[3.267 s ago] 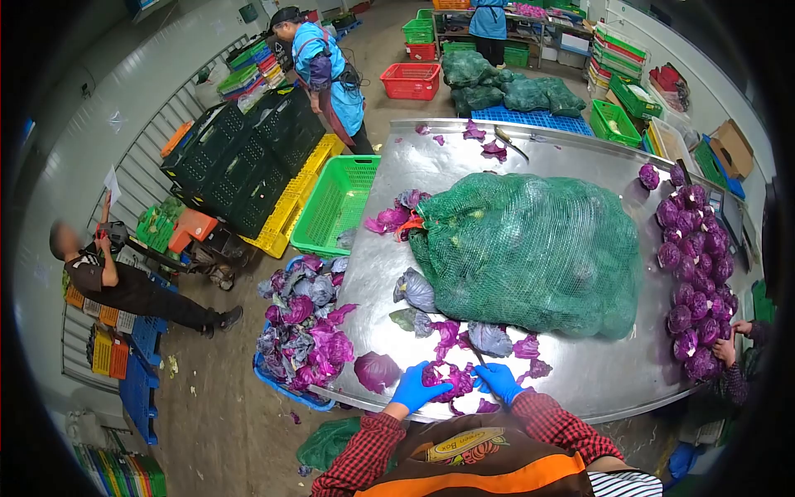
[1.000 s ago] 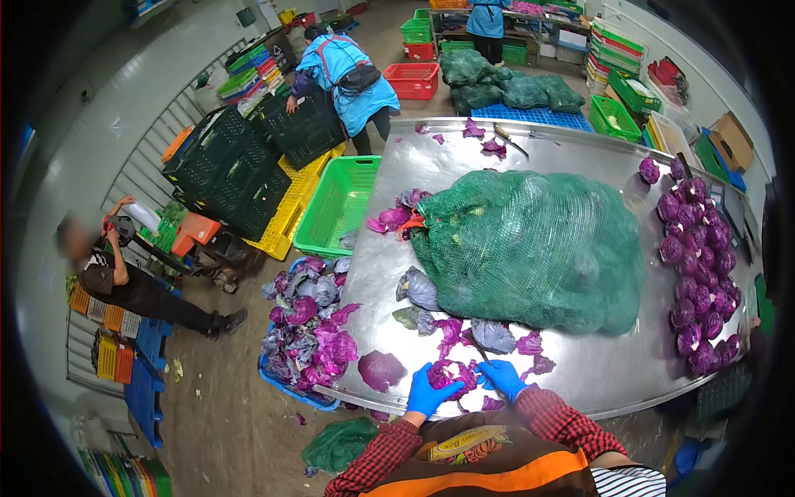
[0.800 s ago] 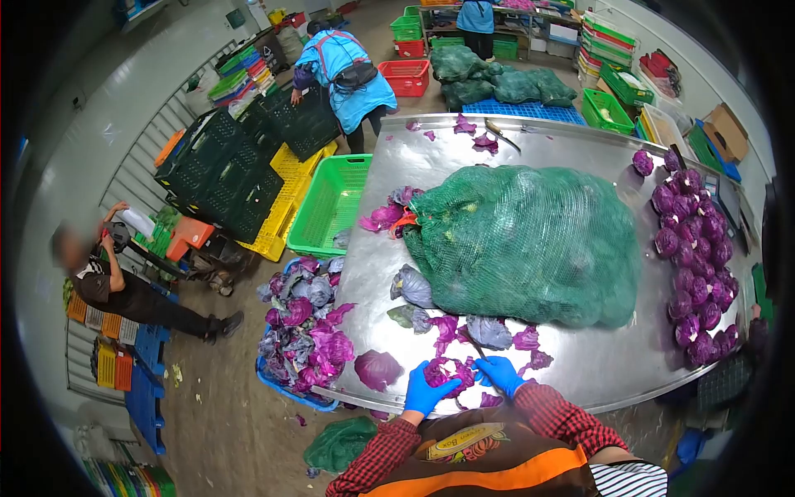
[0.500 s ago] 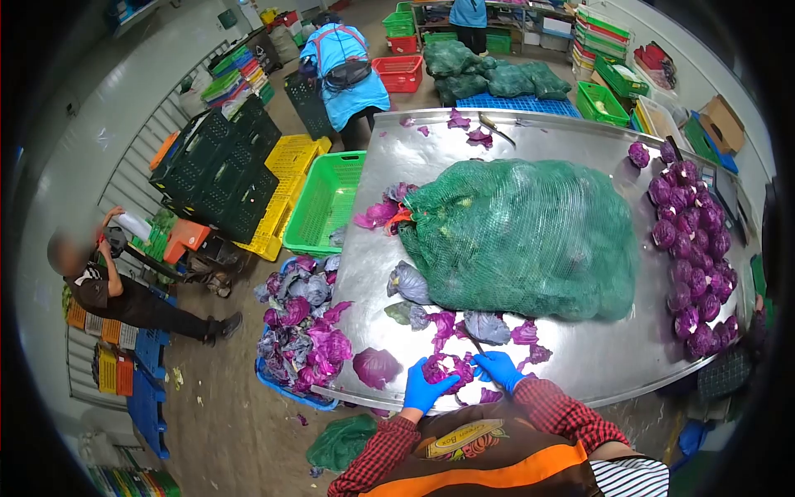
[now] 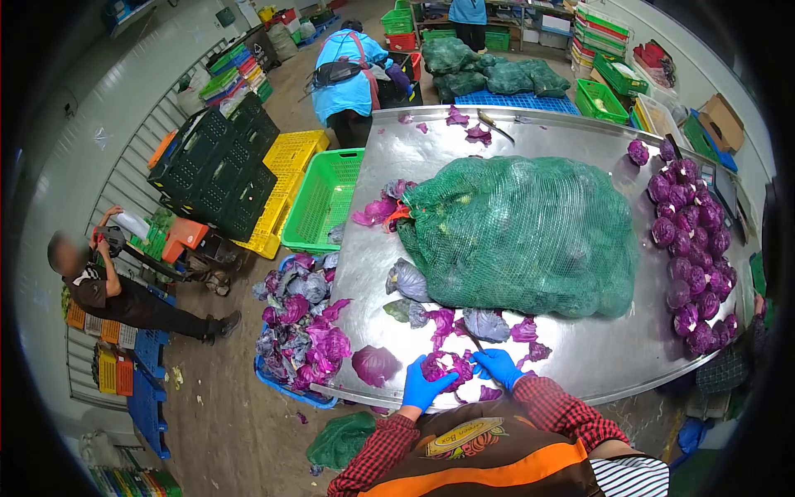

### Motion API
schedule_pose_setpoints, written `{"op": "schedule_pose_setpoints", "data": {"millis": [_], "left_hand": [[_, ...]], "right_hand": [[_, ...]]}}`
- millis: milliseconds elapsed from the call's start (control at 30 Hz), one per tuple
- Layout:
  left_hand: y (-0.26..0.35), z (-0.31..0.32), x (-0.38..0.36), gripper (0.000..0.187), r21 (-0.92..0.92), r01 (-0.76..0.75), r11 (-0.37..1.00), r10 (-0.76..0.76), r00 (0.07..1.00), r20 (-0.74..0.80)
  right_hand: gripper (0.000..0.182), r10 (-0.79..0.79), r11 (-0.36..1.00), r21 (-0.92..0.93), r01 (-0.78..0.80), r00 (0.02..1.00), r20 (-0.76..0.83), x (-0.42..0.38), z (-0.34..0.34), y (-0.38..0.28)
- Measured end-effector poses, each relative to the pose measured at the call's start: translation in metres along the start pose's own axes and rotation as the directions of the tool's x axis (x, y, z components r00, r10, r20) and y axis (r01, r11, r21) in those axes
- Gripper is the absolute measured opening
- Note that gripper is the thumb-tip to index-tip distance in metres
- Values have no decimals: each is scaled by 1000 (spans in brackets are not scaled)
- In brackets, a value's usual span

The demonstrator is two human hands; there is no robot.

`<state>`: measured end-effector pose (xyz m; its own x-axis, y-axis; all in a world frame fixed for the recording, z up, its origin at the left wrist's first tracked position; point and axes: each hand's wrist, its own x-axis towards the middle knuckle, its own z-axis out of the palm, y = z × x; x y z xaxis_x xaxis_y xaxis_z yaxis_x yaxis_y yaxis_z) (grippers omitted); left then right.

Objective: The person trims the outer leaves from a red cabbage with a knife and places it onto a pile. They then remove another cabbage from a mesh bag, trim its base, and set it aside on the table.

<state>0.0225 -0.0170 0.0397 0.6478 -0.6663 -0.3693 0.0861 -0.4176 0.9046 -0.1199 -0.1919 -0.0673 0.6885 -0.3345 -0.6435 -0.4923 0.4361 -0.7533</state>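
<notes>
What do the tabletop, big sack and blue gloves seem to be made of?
Tabletop: smooth metal, probably stainless steel, given its silvery glare. Big sack: slightly glossy green netting, likely plastic; its mesh shows. Blue gloves: smooth, apparently thin rubber, from the close fit; nitrile or latex, unclear.

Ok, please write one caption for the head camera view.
Gloved left hand holds a purple cabbage, gloved right hand a knife, near a green net sack.

On the desk (image 5: 596,356), the sack (image 5: 522,236) is being flanked at right by cabbages (image 5: 681,244); left of the desk, leaves (image 5: 310,327) are being held in a tub (image 5: 286,393) before a crate (image 5: 310,199).
</notes>
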Motion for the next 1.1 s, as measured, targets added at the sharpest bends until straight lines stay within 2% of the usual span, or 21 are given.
{"op": "schedule_pose_setpoints", "data": {"millis": [133,233,333,433,500,533,667,733,767,833,900,967,1000,1100], "left_hand": [[2,-1,1,81,-8,-11,1000,11,999,46],[-2,3,0,77,-45,-36,998,34,998,-45],[-9,2,3,73,46,-43,998,43,999,-7],[-15,9,0,67,-45,-88,995,89,996,-1],[-14,18,-9,57,124,-247,961,267,946,-185],[-21,21,-10,58,188,-262,947,296,938,-182],[-9,24,-20,63,241,-278,930,332,917,-223],[-12,25,-20,68,52,-179,982,186,958,-217],[-17,26,-20,68,51,-176,983,182,959,-215],[-19,27,-20,68,281,-247,927,331,892,-307],[-13,27,-21,65,289,-262,921,351,880,-319],[-1,23,-20,62,110,-263,958,281,937,-206],[3,26,-26,63,145,-281,949,311,908,-282],[-8,27,-24,63,217,-299,929,355,886,-300]], "right_hand": [[33,4,1000,9,-4,1000,-4,0,1,0],[33,21,1000,-9,-21,999,-25,-2,2,-3],[33,18,1000,3,-18,1000,-20,-1,2,-2],[30,19,1000,12,-19,1000,-21,-5,2,-8],[28,24,1000,13,-24,999,-22,-7,3,-12],[28,31,999,8,-31,999,-21,-7,3,-12],[33,13,1000,-25,-13,1000,-23,-7,3,-11],[34,15,1000,-27,-16,1000,-19,-5,2,-8],[34,13,999,-30,-14,1000,-15,-4,2,-7],[34,6,1000,-20,-6,1000,-15,-2,2,-5],[34,-1,999,-32,0,1000,-4,-3,1,-4],[34,16,999,-34,-17,1000,-20,-8,3,-12],[34,15,999,-31,-16,1000,-21,-9,3,-13],[33,16,1000,-24,-16,999,-29,-11,5,-16]]}}
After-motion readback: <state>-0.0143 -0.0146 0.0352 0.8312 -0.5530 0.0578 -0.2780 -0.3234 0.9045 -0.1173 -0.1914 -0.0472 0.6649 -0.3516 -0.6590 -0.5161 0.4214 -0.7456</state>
